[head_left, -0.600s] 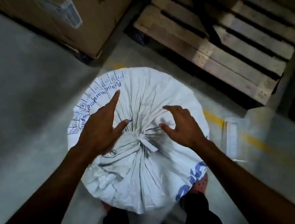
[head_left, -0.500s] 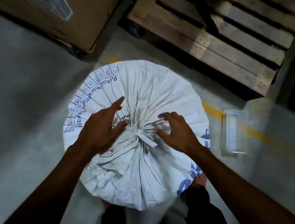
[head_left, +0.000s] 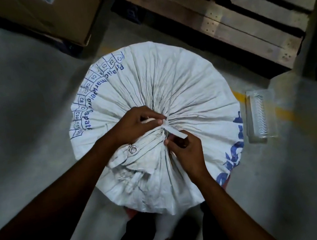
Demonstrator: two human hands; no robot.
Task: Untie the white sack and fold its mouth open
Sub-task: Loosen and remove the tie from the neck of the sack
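A full white sack (head_left: 179, 86) with blue print stands on the concrete floor right in front of me, its mouth gathered into a knot at the top centre. A flat white tie strip (head_left: 174, 130) sticks out of the knot toward the lower right. My left hand (head_left: 135, 124) pinches the gathered neck just left of the knot. My right hand (head_left: 186, 148) sits just below the knot, fingertips closed against the cloth under the strip. The loose mouth flap with a metal eyelet (head_left: 132, 149) lies flattened toward me.
A wooden pallet (head_left: 242, 26) lies at the back right and a cardboard box (head_left: 54, 13) at the back left. A clear plastic tray (head_left: 259, 116) rests on the floor right of the sack, by a yellow floor line. My legs are below the sack.
Both hands have come together from spread and hovering to closed on the knot at the sack's centre. The camera has moved closer to the sack.
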